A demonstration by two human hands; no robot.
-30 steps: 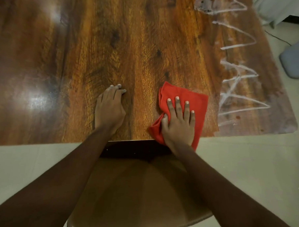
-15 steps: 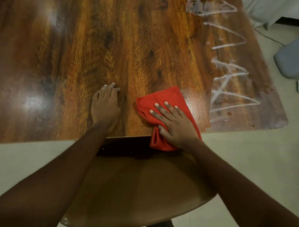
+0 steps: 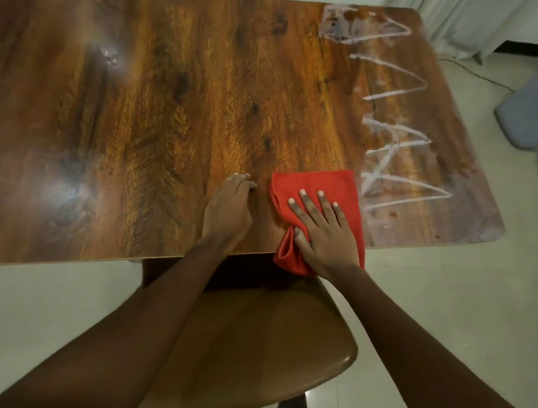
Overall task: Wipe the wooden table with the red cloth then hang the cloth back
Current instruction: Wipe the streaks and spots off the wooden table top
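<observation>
My right hand (image 3: 325, 234) lies flat on the red soft-weave cloth (image 3: 321, 183), fingers straight & spread, palm pressing it down, nothing curled round it. The thumb sits by a fold on the cloth's near-left side. My left hand (image 3: 227, 211) rests on the glossy brown wooden table (image 3: 142, 105) just beside the cloth, fingertips bent a little, holding nothing.

The cloth sits at the table's near edge, right of centre, w/ its near end bunched & hanging over the edge above the brown moulded chair seat (image 3: 255, 342). Its long axis runs approx. from me toward the far side. The far end is a straight flat edge; the near end is the crumpled one. White zigzag streaks (image 3: 397, 141) start just beside its right edge & run up the table's right part, not yet wiped.

Handling, my guess: it's soft, light & floppy w/ no stiffness, so it'll follow the palm only under pressure & prob. slides easily on the glossy top. For wiping, a flat palm on the middle is best. For hanging, I'd pinch the far straight edge or a corner so it drops open.
</observation>
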